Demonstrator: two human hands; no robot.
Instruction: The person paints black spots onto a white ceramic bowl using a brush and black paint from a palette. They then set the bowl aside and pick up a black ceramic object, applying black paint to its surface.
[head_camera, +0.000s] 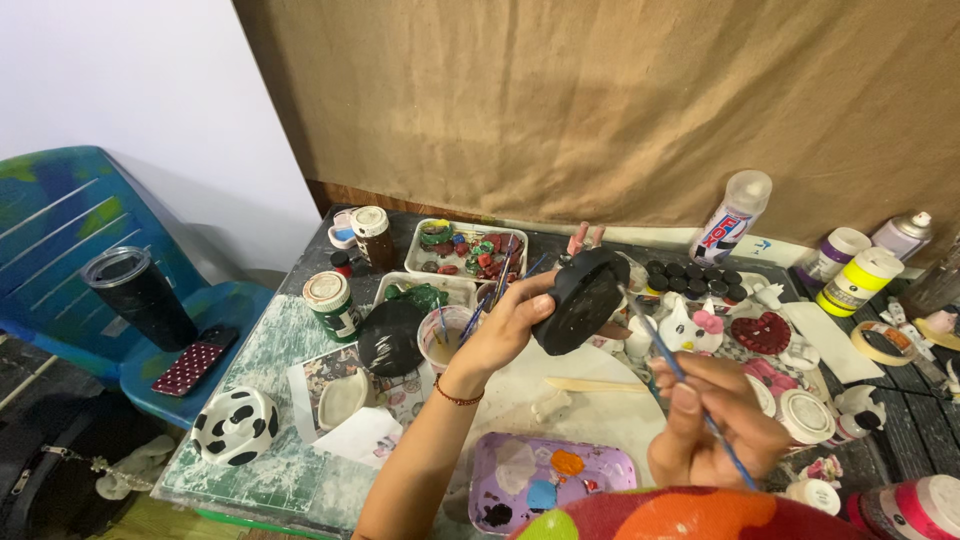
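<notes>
Setting: a cluttered craft table (300, 470) set against a brown cloth backdrop (620, 110), with a blue plastic chair (70, 220) at nine o'clock.
Black disc: a round, thick, matte black disc (582, 300) held up above the table's middle, tilted so its flat face turns toward the camera; its rim looks evenly dark, with faint scuffs on the face.
Left hand: the left hand (505, 330) is clamped on the disc's edge from eight o'clock, fingers curled behind it and thumb in front.
Right hand: the right hand (715, 425) is closed around a thin blue paintbrush (680, 375), whose tip reaches up to the disc's edge at three o'clock.
Below the hands: a purple palette (545, 475) with dabs of orange, blue and black at six o'clock.
Nearby: a second black disc (390, 338) lies flat at nine o'clock of the held one; a white cat figurine (692, 328) sits at three o'clock.
</notes>
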